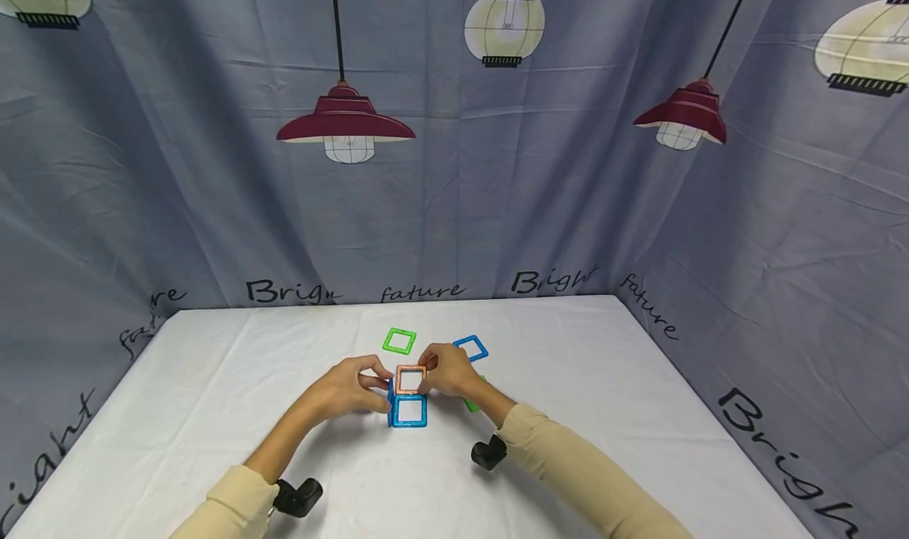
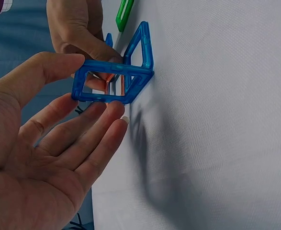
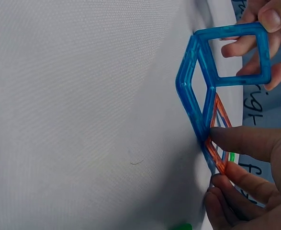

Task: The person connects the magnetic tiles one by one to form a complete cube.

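Blue and orange square see-through frames, like magnetic tiles, are joined at the table's middle. One blue tile (image 1: 409, 424) lies toward the front; another blue tile (image 2: 102, 98) stands on edge at its left side. My left hand (image 1: 348, 389) pinches that upright tile between thumb and fingertips. Behind the front tile is an orange tile (image 1: 411, 368), pinched at its right side by my right hand (image 1: 449, 371). In the right wrist view the orange tile (image 3: 218, 160) meets the end of the flat blue tile (image 3: 183, 91); fingers partly cover it.
A green tile (image 1: 403, 331) lies behind the hands, and a loose blue tile (image 1: 483, 346) lies to the back right. Another green piece (image 1: 472, 405) is mostly hidden under the right forearm. White cloth (image 1: 604, 444) covers the table; a grey printed curtain (image 1: 440, 215) hangs around it.
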Demonstrator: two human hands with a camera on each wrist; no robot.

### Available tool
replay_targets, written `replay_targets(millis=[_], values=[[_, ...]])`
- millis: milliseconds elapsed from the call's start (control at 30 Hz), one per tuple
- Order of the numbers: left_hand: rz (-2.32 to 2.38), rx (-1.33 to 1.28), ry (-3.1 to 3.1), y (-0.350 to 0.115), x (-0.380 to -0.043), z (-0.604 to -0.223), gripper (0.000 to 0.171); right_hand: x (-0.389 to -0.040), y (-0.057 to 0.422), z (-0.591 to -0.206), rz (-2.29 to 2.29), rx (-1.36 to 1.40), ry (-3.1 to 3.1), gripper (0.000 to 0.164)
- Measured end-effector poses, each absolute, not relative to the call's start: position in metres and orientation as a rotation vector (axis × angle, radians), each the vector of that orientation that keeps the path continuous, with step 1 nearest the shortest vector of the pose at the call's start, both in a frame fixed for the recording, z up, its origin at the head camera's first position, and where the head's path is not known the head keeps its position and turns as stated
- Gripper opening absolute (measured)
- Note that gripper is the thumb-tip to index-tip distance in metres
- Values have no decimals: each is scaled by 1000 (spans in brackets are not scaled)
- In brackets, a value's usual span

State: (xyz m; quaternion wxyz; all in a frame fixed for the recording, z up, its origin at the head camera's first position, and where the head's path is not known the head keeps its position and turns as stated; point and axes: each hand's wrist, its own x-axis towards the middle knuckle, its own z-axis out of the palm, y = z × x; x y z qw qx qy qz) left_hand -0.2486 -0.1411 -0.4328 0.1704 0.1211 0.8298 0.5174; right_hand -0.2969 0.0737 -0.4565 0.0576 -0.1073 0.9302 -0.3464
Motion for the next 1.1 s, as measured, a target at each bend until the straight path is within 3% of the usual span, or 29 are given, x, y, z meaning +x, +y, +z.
replay_targets(millis=[733, 1100], values=[[1482, 357, 2379, -143, -246, -435, 38, -288, 70, -460, -1014, -512, 2940, 42], [1477, 361, 2375, -141, -246, -434, 38, -285, 76, -452, -1176, -439, 2846, 39]])
